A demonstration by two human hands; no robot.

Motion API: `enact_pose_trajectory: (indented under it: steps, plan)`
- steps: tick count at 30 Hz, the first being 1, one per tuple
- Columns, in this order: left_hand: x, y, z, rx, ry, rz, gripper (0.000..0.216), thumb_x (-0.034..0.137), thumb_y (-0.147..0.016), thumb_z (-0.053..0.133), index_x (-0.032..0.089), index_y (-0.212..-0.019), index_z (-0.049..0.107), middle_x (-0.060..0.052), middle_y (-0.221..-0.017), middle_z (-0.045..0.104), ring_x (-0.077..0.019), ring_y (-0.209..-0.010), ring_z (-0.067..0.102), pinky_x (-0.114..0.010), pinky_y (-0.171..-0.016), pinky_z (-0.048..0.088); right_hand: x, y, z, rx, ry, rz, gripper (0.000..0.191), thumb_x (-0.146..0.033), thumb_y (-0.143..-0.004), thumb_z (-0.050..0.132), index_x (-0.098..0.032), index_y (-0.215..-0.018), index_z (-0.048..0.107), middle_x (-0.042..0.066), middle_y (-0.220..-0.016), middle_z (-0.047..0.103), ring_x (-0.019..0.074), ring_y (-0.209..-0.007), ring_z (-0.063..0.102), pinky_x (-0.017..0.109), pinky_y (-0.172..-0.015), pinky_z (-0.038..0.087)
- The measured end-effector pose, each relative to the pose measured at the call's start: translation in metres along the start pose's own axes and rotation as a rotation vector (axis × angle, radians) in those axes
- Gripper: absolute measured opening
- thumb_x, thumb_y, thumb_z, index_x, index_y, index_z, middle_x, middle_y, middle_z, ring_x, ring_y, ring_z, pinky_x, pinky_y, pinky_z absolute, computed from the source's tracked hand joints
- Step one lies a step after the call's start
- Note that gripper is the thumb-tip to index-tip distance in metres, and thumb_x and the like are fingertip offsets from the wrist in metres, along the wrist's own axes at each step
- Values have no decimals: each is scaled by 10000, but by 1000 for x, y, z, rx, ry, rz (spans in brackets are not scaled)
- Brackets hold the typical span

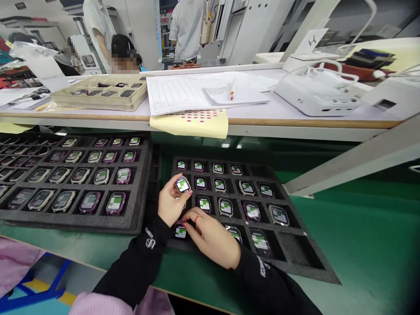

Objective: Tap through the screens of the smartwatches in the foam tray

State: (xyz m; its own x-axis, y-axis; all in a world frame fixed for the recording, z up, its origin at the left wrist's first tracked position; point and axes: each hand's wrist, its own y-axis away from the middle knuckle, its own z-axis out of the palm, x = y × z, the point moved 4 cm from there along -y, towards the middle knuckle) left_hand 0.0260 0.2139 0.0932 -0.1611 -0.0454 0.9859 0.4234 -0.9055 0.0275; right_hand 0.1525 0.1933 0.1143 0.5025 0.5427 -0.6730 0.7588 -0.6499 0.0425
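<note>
My left hand point(170, 203) is closed around a small watch body point(183, 184) with a lit green-and-white screen, held just above a black foam tray point(295, 258). That tray holds several similar watch bodies in square pockets. My right hand point(213, 238) rests on the tray's near-left part, fingers bent down onto a pocket beside another watch body point(180, 232); whether it grips anything is hidden. Both arms wear black sleeves.
A second black foam tray point(138, 221) full of watch bodies lies to the left on the green belt point(361, 245). A raised shelf holds a beige tray point(98, 103), papers with a pen point(231, 89), and a white device point(315, 94). People stand behind.
</note>
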Motion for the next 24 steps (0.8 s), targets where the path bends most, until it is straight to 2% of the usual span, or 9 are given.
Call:
enact_pose_trajectory:
  steps: [3,5,11,13,15,17,20,24]
  plan:
    - [2,0,-1,5,5,-7,586,175,-639,776,156,-1197,598,-68,-941,708,-175,-830,670,-261,-721,541,-1,2,4,-46,-200,-31,142,-196,-962,503,-176,-972,643,26,-822,666,176,-642,602,296,-638,451]
    - [3,1,-1,6,1,-9,593,186,-632,788,156,-1195,604,-67,-937,708,-172,-818,666,-259,-713,537,0,1,5,-50,-311,-31,160,-235,-957,505,-192,-963,658,12,-768,678,177,-641,614,289,-628,452]
    - [5,3,-1,-45,-71,-15,616,201,-611,808,153,-1200,634,-58,-882,725,-157,-736,657,-241,-645,513,22,-1,-11,106,-614,99,274,-412,-903,542,-196,-967,698,60,-890,712,223,-786,650,309,-669,496]
    - [5,3,-1,-58,-54,-23,625,204,-601,817,149,-1196,635,-67,-898,730,-157,-741,660,-245,-660,518,34,1,-22,153,-716,177,348,-486,-862,592,-184,-988,709,72,-894,707,210,-729,628,305,-620,491]
    - [5,3,0,-51,-17,-33,624,206,-596,824,147,-1186,628,-81,-953,727,-159,-765,666,-247,-680,526,47,4,-31,220,-773,261,422,-545,-815,640,-176,-1006,716,61,-810,687,166,-591,553,280,-521,446]
    - [4,5,2,-53,3,-46,617,217,-621,815,164,-1198,603,-88,-1021,713,-160,-791,672,-249,-691,536,57,8,-40,314,-815,312,457,-572,-777,681,-175,-1001,719,46,-763,664,141,-547,492,263,-491,416]
    - [6,10,8,-97,-4,-30,585,228,-692,776,205,-1237,564,-88,-1159,668,-171,-876,679,-268,-759,554,66,11,-46,427,-875,334,472,-583,-740,732,-176,-979,713,50,-807,675,152,-623,531,272,-565,455]
    - [11,22,17,-172,-42,40,531,208,-744,744,215,-1244,565,-98,-1269,618,-220,-1051,656,-331,-930,530,66,11,-48,435,-972,351,514,-610,-691,773,-169,-944,694,55,-811,690,168,-669,590,295,-638,500]
